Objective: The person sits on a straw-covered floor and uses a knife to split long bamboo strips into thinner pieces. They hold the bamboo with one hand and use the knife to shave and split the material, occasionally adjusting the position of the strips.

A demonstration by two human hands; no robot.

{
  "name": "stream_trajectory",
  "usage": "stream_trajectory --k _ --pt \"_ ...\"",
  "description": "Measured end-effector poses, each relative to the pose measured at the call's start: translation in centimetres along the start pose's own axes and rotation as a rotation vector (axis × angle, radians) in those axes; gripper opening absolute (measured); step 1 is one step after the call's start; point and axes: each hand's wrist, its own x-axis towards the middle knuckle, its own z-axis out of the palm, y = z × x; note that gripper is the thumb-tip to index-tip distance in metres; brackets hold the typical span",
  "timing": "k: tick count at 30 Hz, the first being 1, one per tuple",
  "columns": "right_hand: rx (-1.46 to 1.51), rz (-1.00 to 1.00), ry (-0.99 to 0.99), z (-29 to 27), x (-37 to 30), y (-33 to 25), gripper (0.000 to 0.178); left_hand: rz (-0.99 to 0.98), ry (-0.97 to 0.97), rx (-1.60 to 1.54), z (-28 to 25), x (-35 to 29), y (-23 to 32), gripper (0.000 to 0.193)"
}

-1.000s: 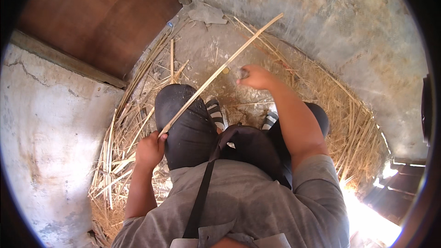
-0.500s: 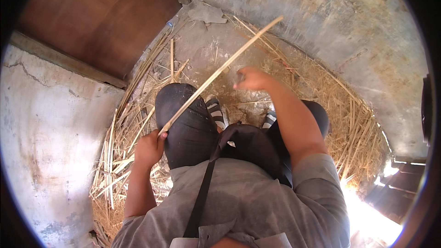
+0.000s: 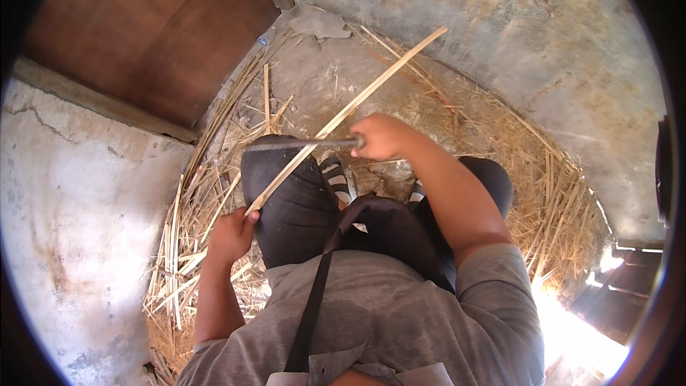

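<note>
My left hand (image 3: 234, 234) is closed round the lower end of a long pale bamboo strip (image 3: 348, 109), beside my left knee. The strip slants up and away to the right, over my left thigh. My right hand (image 3: 381, 136) grips the handle of a long knife (image 3: 325, 143), out in front between my knees. Its thin dark blade points left and crosses the strip above my left knee. Whether the blade lies over or under the strip, or touches it, I cannot make out for sure.
Split bamboo strips (image 3: 175, 257) lie in a heap at the left. Shavings and thin strips (image 3: 547, 200) pile up along the stained wall (image 3: 500, 21) at the right. A brown door-like panel (image 3: 150, 36) stands at the far left. My feet in striped footwear (image 3: 334, 175) rest between my knees.
My right hand has moved slightly left and down, and the knife blade, barely visible before, now lies across the bamboo strip. My left hand keeps its hold on the strip, nearly still.
</note>
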Motion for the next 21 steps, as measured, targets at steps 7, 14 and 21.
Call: stream_trajectory --k 7,14,21 --pt "0.052 -0.009 0.321 2.6 0.3 6.3 0.048 -0.028 -0.021 -0.082 0.9 0.9 -0.7 0.048" --pt "-0.043 0.074 0.152 -0.9 -1.2 0.3 0.048 0.02 0.013 -0.023 1.3 -0.5 0.0 0.043" --pt "0.113 0.25 0.391 0.6 -0.4 7.4 0.057 0.012 -0.041 0.045 0.6 -0.7 0.8 0.045"
